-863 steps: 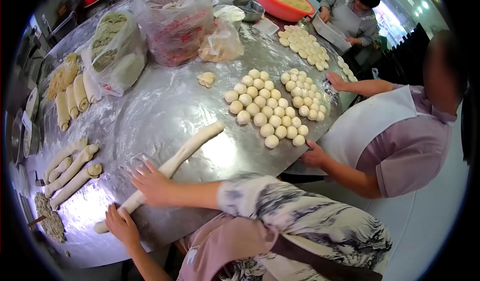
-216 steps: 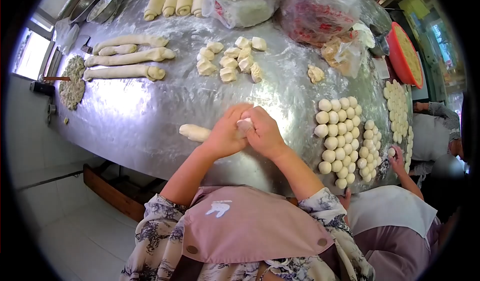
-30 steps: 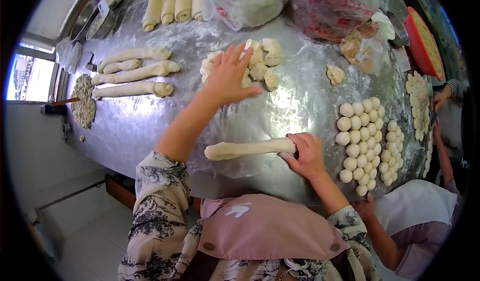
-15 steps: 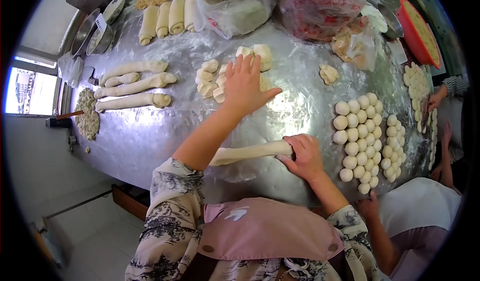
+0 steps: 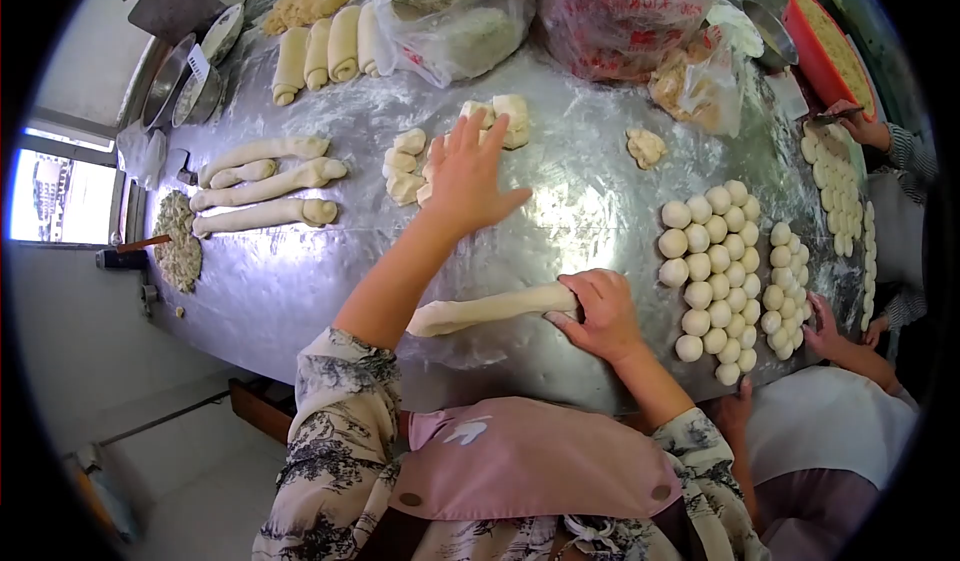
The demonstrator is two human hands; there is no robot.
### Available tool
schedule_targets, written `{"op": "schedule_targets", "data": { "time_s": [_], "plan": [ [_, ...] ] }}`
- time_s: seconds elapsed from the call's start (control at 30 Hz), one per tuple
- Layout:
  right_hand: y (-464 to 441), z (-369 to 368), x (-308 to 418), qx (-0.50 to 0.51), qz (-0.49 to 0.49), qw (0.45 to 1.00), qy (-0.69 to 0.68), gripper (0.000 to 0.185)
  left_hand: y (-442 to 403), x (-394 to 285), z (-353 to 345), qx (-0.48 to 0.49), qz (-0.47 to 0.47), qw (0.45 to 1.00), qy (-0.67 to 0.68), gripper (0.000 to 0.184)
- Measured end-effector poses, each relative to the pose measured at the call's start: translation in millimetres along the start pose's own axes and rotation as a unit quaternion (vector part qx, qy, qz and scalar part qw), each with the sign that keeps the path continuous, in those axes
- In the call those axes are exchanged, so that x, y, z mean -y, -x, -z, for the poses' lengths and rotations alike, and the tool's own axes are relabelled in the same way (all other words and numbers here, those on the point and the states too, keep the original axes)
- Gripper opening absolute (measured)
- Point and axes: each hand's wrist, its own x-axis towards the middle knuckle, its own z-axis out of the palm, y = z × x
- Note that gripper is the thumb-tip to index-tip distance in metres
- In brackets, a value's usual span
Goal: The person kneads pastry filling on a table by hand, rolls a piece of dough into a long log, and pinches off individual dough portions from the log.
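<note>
My left hand is open, its fingers spread over a cluster of cut dough pieces on the metal table. Some pieces are hidden beneath it, and whether it presses on them I cannot tell. Nearer to me lies a long dough rope, running roughly left to right. Around its right end my right hand is closed, with the thumb on the near side. The rope's left end lies free, close to my left forearm.
Dough ropes lie at the left, with rolled dough behind. Plastic bags stand at the back. Rows of dough balls and flat dough discs sit right, near a red basin. Other people's hands work there.
My left hand has shifted slightly left and toward me over the dough pieces. My right hand keeps its grip on the rope. Another person's hand has moved from the discs toward the red basin.
</note>
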Motion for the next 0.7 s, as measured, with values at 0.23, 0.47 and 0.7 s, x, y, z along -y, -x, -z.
{"op": "schedule_targets", "data": {
  "time_s": [0.23,0.47,0.7],
  "plan": [
    [-3.6,5.4,5.3,0.022,0.033,0.999,0.009,0.061,-44.7,3.4,-15.8,0.082,0.027,0.995,-0.057,0.090],
    [-1.2,-4.9,4.1,0.018,0.039,0.998,-0.040,0.051,51.1,-19.2,-0.9,0.137,-0.142,0.979,0.046,0.090],
    [-19.6,19.0,39.4,0.012,-0.001,0.986,-0.167,0.034,134.1,-52.7,-13.5,0.139,-0.032,0.959,0.244,0.062]
  ]
}}
